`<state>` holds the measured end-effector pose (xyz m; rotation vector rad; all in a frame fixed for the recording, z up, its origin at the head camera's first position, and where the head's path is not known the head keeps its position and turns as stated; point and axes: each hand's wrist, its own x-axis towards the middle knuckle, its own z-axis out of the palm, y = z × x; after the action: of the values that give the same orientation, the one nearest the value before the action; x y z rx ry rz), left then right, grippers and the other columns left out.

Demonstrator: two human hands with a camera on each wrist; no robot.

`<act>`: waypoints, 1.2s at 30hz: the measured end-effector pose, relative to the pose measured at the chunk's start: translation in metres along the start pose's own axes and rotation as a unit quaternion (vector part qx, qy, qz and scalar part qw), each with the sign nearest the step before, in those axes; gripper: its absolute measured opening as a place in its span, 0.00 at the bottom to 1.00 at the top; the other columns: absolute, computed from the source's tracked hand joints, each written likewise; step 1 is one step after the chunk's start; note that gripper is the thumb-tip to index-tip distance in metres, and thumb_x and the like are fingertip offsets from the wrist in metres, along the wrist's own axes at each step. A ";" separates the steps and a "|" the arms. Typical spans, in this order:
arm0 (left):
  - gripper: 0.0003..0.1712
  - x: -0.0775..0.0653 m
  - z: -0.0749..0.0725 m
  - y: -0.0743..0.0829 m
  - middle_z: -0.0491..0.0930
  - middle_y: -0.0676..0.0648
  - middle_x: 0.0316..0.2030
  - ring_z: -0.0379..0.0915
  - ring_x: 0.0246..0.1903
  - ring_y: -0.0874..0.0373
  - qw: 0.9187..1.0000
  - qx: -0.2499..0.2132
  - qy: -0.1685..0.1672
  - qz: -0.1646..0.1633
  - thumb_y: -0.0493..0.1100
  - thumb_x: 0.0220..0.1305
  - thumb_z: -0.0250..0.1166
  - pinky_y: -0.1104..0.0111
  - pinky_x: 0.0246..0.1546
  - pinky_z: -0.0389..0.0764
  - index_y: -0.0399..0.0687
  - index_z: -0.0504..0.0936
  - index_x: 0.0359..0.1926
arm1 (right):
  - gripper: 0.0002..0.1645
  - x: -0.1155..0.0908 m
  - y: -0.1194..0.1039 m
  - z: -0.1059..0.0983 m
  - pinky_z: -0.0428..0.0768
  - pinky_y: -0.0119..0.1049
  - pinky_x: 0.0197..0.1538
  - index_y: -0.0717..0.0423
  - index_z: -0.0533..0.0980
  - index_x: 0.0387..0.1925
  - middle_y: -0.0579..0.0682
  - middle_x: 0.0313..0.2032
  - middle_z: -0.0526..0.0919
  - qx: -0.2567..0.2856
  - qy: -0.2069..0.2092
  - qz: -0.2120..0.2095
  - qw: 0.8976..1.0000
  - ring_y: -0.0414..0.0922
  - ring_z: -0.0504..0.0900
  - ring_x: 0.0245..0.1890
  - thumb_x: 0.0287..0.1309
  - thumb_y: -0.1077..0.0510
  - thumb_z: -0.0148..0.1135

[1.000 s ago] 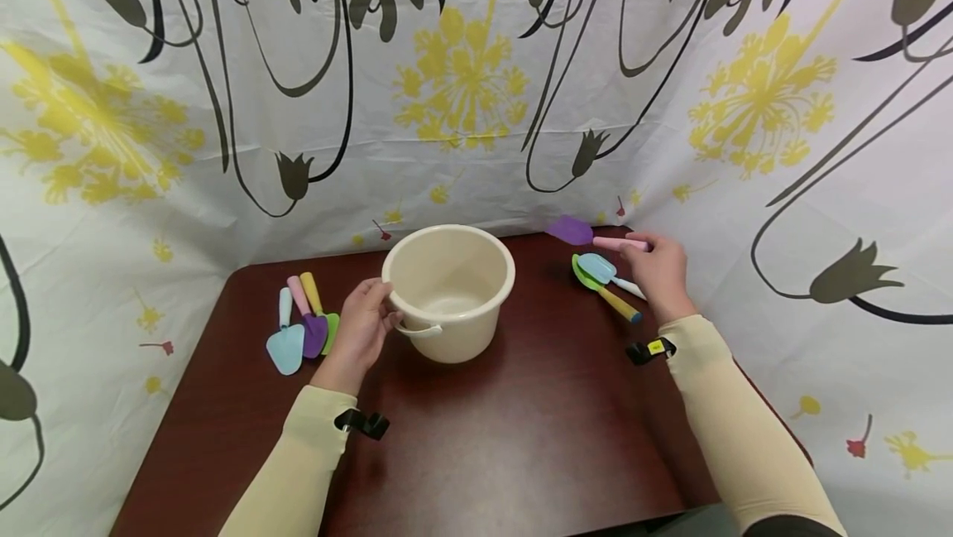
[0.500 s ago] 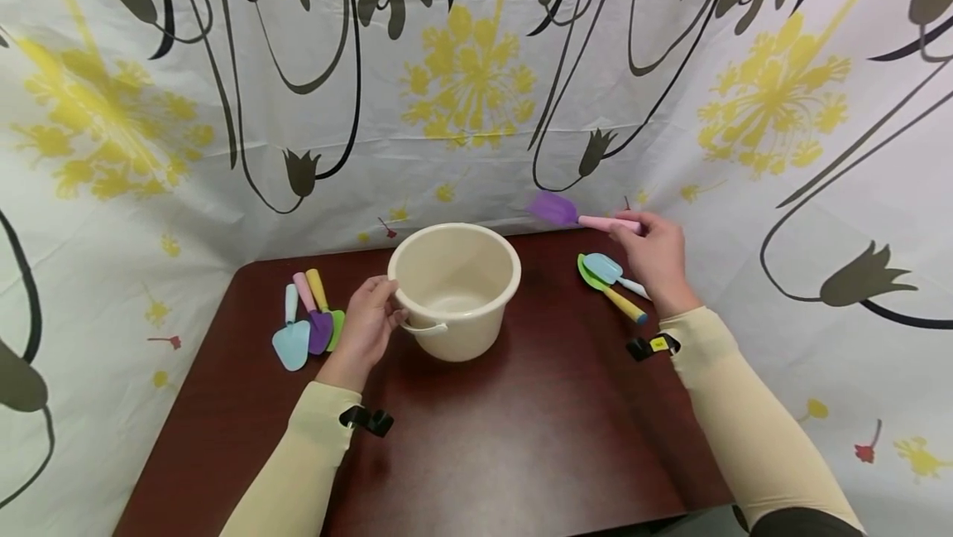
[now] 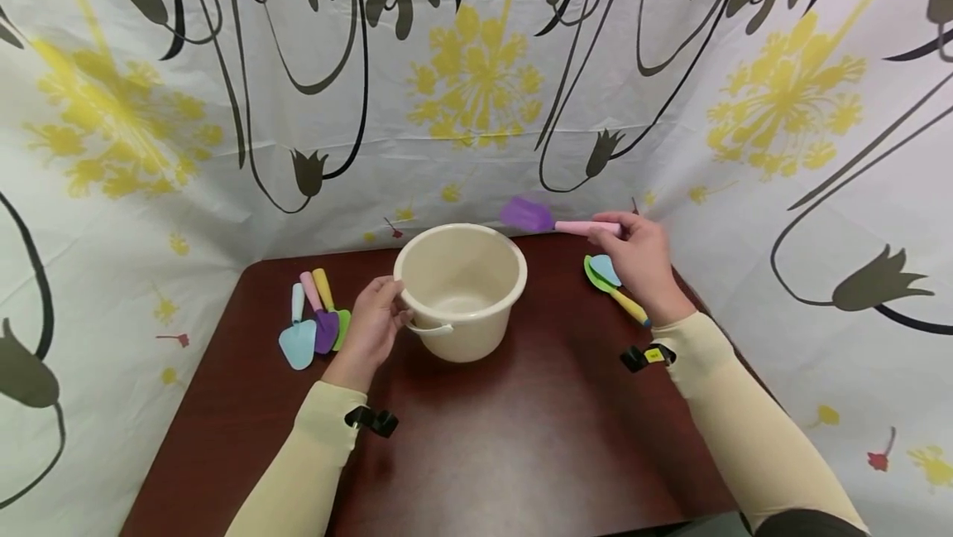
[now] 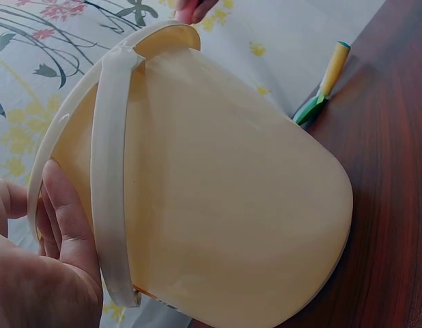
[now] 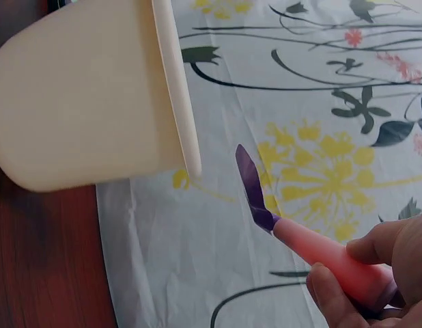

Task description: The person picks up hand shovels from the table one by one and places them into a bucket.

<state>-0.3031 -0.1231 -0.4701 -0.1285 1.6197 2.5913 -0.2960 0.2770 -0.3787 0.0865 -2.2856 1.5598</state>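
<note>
Head view: the right hand [image 3: 636, 260] holds the purple shovel [image 3: 569, 227] between its fingers, raised near the bucket [image 3: 469, 338], seemingly a carrying step, while the left hand [image 3: 370, 322] grips the rim [image 3: 520, 279], which the next move must probably clear.

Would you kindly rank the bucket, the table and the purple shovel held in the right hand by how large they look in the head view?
1. Table
2. Bucket
3. Purple shovel in the right hand
</note>
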 end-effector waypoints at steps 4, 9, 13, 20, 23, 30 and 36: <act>0.08 -0.002 0.001 -0.003 0.77 0.50 0.32 0.76 0.30 0.60 1.000 0.000 0.000 -0.003 0.37 0.82 0.59 0.73 0.33 0.84 0.37 0.73 0.54 | 0.21 -0.005 -0.004 0.005 0.86 0.27 0.43 0.60 0.87 0.59 0.60 0.46 0.91 -0.022 -0.008 -0.009 1.000 0.39 0.89 0.37 0.75 0.51 0.72; 0.06 -0.004 0.002 -0.007 0.76 0.49 0.32 0.76 0.30 0.60 1.000 -0.001 0.002 -0.002 0.38 0.83 0.58 0.73 0.33 0.83 0.38 0.73 0.52 | 0.19 -0.012 -0.007 0.012 0.78 0.28 0.41 0.55 0.89 0.57 0.57 0.42 0.92 -0.062 -0.022 -0.033 0.997 0.44 0.85 0.39 0.76 0.48 0.71; 0.02 -0.005 0.002 -0.010 0.76 0.49 0.31 0.76 0.29 0.60 1.000 -0.002 0.004 0.001 0.37 0.83 0.58 0.73 0.32 0.83 0.42 0.74 0.49 | 0.18 -0.012 -0.008 0.017 0.76 0.31 0.38 0.54 0.89 0.55 0.55 0.40 0.91 -0.080 -0.043 -0.044 0.995 0.43 0.81 0.35 0.76 0.46 0.71; 0.03 -0.004 0.004 -0.007 0.76 0.49 0.30 0.76 0.28 0.60 1.000 -0.005 0.004 0.006 0.37 0.83 0.58 0.73 0.31 0.83 0.41 0.74 0.50 | 0.18 -0.005 -0.011 0.027 0.73 0.33 0.34 0.53 0.90 0.53 0.50 0.35 0.89 -0.130 -0.067 -0.067 0.987 0.45 0.76 0.32 0.74 0.45 0.73; 0.06 -0.003 0.004 -0.005 0.76 0.49 0.30 0.76 0.28 0.60 1.000 -0.003 0.003 0.004 0.38 0.83 0.58 0.73 0.31 0.83 0.38 0.73 0.52 | 0.20 -0.001 -0.011 0.031 0.73 0.33 0.33 0.54 0.90 0.53 0.49 0.34 0.87 -0.133 -0.078 -0.071 0.985 0.45 0.76 0.32 0.73 0.44 0.74; 0.05 -0.001 0.003 -0.003 0.76 0.49 0.30 0.76 0.27 0.60 1.000 -0.008 0.005 0.007 0.37 0.83 0.58 0.73 0.31 0.83 0.39 0.73 0.50 | 0.16 0.003 -0.014 0.040 0.71 0.35 0.31 0.54 0.90 0.55 0.49 0.29 0.79 -0.126 -0.111 -0.068 0.983 0.44 0.69 0.25 0.76 0.49 0.71; 0.03 0.000 0.002 -0.003 0.76 0.49 0.30 0.76 0.27 0.60 1.000 -0.009 0.006 0.008 0.37 0.82 0.58 0.73 0.31 0.83 0.41 0.74 0.49 | 0.13 0.007 -0.017 0.049 0.77 0.37 0.38 0.53 0.91 0.52 0.48 0.39 0.89 -0.143 -0.142 -0.073 0.977 0.46 0.77 0.34 0.76 0.52 0.71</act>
<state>-0.3028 -0.1203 -0.4716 -0.1330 1.6073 2.6230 -0.3117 0.2270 -0.3772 0.4150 -2.6321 1.1959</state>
